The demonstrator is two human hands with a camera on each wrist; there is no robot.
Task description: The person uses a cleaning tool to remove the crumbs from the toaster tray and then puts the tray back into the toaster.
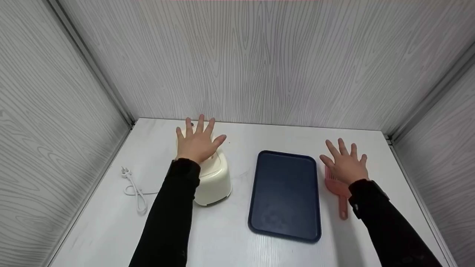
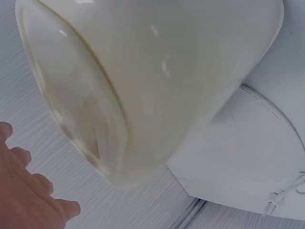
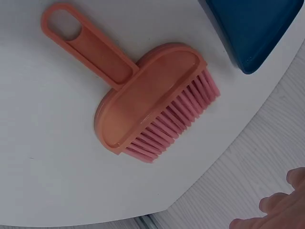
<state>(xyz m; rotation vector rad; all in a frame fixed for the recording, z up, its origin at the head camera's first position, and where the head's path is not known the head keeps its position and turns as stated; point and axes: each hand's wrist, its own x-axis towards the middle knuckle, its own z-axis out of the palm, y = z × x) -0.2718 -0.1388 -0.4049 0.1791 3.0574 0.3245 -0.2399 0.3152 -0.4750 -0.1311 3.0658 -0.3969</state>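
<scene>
Right hand (image 1: 347, 167) spread, hovers over coral hand brush (image 3: 147, 93), gripping nothing. Left hand (image 1: 197, 145) likewise spread, above cream corded appliance (image 1: 214, 183), clear of it. Brush lies flat, handle (image 3: 102, 55) toward person, seemingly for easy reach. Dark blue tray (image 1: 285, 196) lies flat between brush and appliance, perhaps keeping them apart. White plug (image 1: 126, 173) and looped cord (image 1: 141, 207) lie off left, probably out of way. Beyond: wood-grain back panel (image 1: 237, 55).

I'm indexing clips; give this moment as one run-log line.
left hand: spread over cream appliance; right hand: spread over coral brush; navy tray: between appliance and brush; white plug: left of appliance
</scene>
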